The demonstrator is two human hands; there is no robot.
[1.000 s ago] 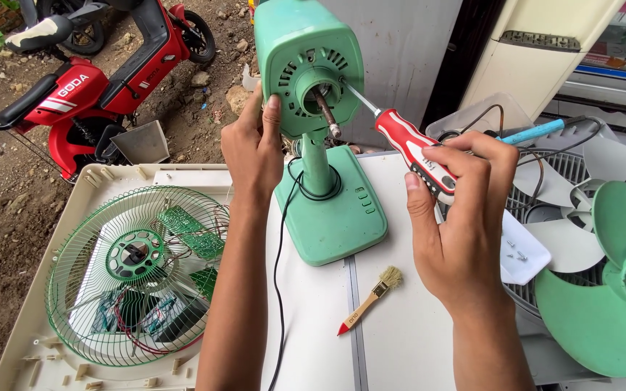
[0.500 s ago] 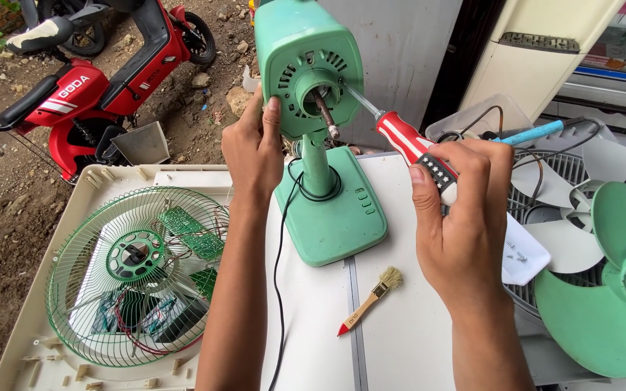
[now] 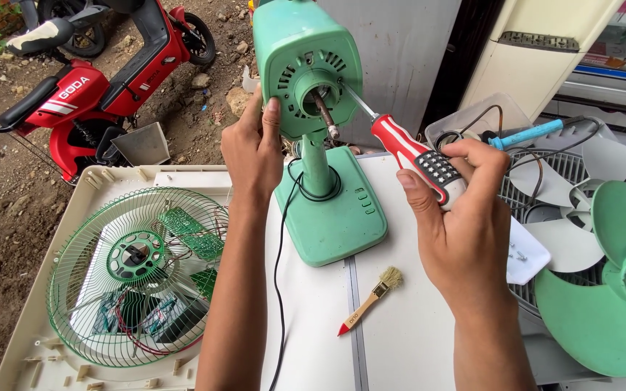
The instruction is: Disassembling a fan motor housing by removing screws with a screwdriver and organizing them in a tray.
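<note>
— Look there: the left hand (image 3: 253,148) is wrapped round the side of the green fan motor housing (image 3: 307,61), fingers curled shut against its edge, thumb up along the front.

— And the right hand (image 3: 458,217)?

— Closed on the red-and-white screwdriver (image 3: 409,153), fingers pinching the dotted end of the handle. The metal tip sits against the housing face, just beside the bare motor shaft (image 3: 324,114).

— Where does the fan stand?

— Upright on its green base (image 3: 335,217), on the white table (image 3: 400,340), with the black cord (image 3: 278,289) trailing toward the near edge.

— Will it tip?

— I'd judge it top-heavy — motor up high on a thin neck, broad base below. The shell looks like stiff, smooth plastic, likely a bit slippery, so bracing the side of the housing seems the sound place to hold. The shaft and vent slots look like poor places to grab.

— What else is about?

— The wire fan guard (image 3: 135,275) lying flat to the left with green circuit boards in it, a small brush (image 3: 371,298) near the base, and green fan blades (image 3: 603,289) off to the right — thin ones, probably easy to crack.
</note>
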